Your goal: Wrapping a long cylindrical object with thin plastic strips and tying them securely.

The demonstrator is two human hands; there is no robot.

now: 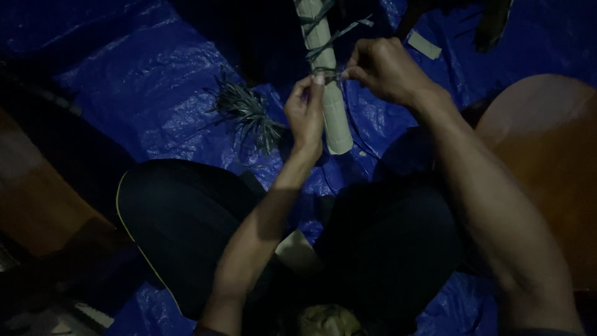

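I see both hands raised over a blue tarp (155, 81) spread on the ground, working at a pale cream roll (328, 93) that lies lengthwise away from me, its near end just above my knees; the far end runs off the top edge of the tarp view. My left hand (306, 112) is closed to a pinch, thumb and forefinger tips pressed on a thin dark strip (328, 76) where it crosses the roll; my right hand (385, 68) is curled shut on the same strip, just to the right of the roll, fingers bunched tight around it. More dark strips (329, 37) wrap the roll higher up, with loose ends sticking out to the right. To the left of the roll, near it but apart, lies a loose bundle of dark strips (249, 115) fanned on the tarp. A small pale scrap (424, 45) lies toward the tarp's far right. My dark-trousered legs (186, 224) fill the near side; a brown rounded surface (547, 162) sits at the right edge; the light is dim, so finer detail I cannot tell.
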